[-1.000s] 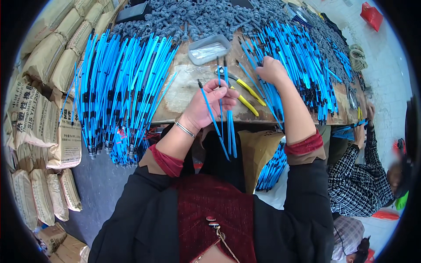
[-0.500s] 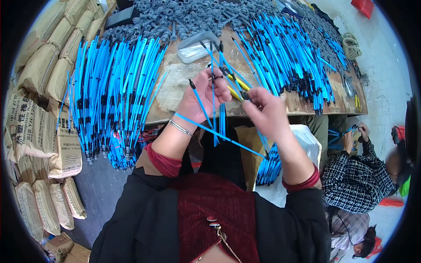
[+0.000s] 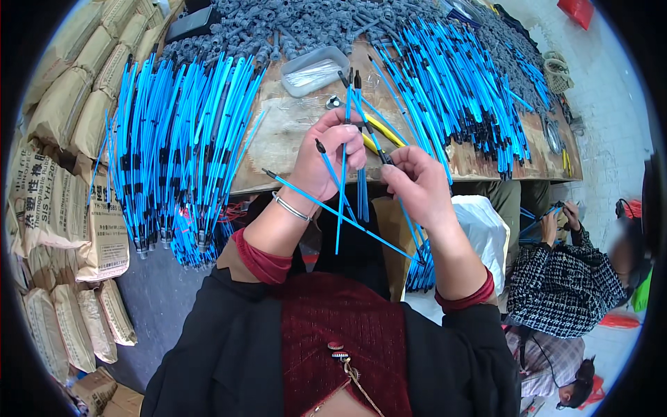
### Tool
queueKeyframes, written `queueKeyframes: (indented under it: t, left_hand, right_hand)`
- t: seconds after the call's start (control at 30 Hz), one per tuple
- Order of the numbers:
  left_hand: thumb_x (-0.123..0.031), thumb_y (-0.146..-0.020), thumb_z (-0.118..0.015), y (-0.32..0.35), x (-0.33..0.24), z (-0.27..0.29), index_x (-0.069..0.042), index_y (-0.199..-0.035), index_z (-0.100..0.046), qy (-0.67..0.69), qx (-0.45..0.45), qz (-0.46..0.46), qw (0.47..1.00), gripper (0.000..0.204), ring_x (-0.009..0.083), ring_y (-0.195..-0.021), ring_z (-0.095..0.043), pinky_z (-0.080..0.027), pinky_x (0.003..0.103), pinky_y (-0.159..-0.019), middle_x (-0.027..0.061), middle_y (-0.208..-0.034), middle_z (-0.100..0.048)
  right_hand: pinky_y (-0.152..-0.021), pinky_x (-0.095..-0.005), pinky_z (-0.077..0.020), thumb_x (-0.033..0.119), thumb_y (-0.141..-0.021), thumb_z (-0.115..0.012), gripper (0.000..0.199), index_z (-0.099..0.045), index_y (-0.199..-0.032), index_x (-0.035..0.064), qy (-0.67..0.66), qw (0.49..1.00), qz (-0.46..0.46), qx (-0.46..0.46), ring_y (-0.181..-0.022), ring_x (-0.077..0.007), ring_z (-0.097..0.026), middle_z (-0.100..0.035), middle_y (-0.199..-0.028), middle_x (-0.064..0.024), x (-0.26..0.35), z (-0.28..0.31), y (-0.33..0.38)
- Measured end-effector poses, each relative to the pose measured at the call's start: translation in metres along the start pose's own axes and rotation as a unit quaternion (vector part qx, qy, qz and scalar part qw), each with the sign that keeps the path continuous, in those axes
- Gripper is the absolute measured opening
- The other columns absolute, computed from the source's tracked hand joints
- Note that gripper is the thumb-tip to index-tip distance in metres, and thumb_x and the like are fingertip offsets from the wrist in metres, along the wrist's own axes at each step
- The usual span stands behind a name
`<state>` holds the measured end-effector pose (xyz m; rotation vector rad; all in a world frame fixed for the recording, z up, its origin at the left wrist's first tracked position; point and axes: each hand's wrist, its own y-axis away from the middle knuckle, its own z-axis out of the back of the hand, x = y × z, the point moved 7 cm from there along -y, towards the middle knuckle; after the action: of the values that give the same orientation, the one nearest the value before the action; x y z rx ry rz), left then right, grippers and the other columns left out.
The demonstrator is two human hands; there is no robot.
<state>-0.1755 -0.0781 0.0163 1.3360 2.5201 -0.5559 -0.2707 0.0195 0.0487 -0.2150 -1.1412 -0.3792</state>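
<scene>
Working over the near edge of the wooden table [image 3: 269, 151], left hand [image 3: 326, 156] and right hand [image 3: 420, 191] clamp fingers on blue rods [image 3: 339, 233]; crossed rods could snag the yellow-handled pliers [image 3: 372, 144], tugging free the black collar [image 3: 386, 158] the right apparently pinches.

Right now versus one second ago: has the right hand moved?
Yes: the right hand came nearer the wearer's side, from well over the table to about its front edge.
</scene>
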Motion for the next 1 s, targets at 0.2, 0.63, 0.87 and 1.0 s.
queueKeyframes:
  t: [0.2,0.63,0.87,1.0]
  left_hand:
    - [-0.007,-0.087,-0.056,0.009,-0.006,0.013,-0.008,-0.104,-0.055,-0.049,-0.07,-0.04,0.996,0.017,0.0231,-0.075,-0.064,-0.053,0.035,-0.069,0.0099,-0.085,-0.064]
    - [-0.014,-0.091,-0.055,0.009,-0.006,0.014,-0.006,-0.102,-0.057,-0.037,-0.119,-0.032,0.992,0.014,0.0236,-0.075,-0.066,-0.055,0.034,-0.068,0.0155,-0.092,-0.066]
    - [-0.014,-0.09,-0.054,0.01,-0.011,0.026,-0.007,-0.104,-0.057,-0.024,0.023,0.017,0.999,0.015,0.027,-0.091,-0.064,-0.052,0.041,-0.081,0.0163,-0.1,-0.065]
    - [-0.014,-0.09,-0.054,0.01,-0.019,0.038,-0.008,-0.104,-0.058,-0.022,-0.033,-0.008,0.999,0.015,0.0272,-0.093,-0.064,-0.052,0.041,-0.082,0.0162,-0.101,-0.065]
  right_hand:
    - [-0.067,-0.0344,-0.0513,0.017,-0.081,-0.064,0.019,-0.065,-0.095,0.0037,0.326,0.936,0.073,-0.112,-0.072,-0.0262,-0.066,-0.067,-0.084,-0.0147,0.004,0.06,-0.059]
    - [-0.077,-0.0468,-0.0498,0.01,-0.08,-0.049,0.019,-0.058,-0.094,0.0018,0.532,0.84,-0.007,-0.107,-0.087,-0.04,-0.061,-0.063,-0.091,-0.023,-0.054,0.063,-0.107]
    - [-0.072,-0.0388,-0.0492,0.019,-0.083,-0.056,0.022,-0.062,-0.094,0.0013,0.385,0.92,0.012,-0.08,-0.079,-0.0277,-0.062,-0.064,-0.086,-0.0145,-0.041,0.087,-0.105]
    - [-0.06,-0.0279,-0.0449,0.019,-0.089,-0.054,0.02,-0.06,-0.09,-0.0004,0.278,0.94,0.101,-0.168,-0.068,-0.0123,-0.056,-0.06,-0.075,-0.0035,0.013,0.118,-0.075]
